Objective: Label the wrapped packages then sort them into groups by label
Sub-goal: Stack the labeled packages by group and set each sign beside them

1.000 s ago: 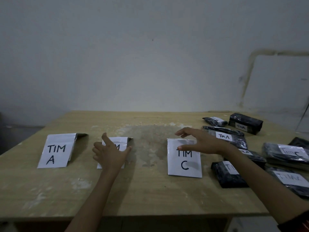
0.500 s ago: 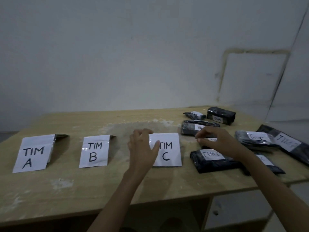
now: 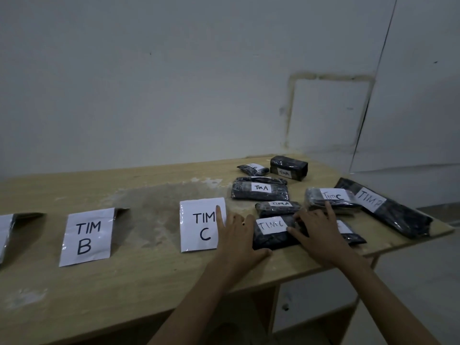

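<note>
TIM C package [image 3: 272, 232] bracketed lengthwise: left hand [image 3: 237, 236] flat, right hand [image 3: 319, 231] spread, nothing gripped; TIM C sign [image 3: 199, 226] sited immediately left.

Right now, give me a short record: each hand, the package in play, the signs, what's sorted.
left hand: flat beside the near TIM C package, index finger on the TIM C sign
right hand: fingers spread on that package
signs: TIM B sign, TIM C sign, third sign cut off at left
sorted: no package on a visible sign
unsorted: labelled packages at the table's right end
</note>
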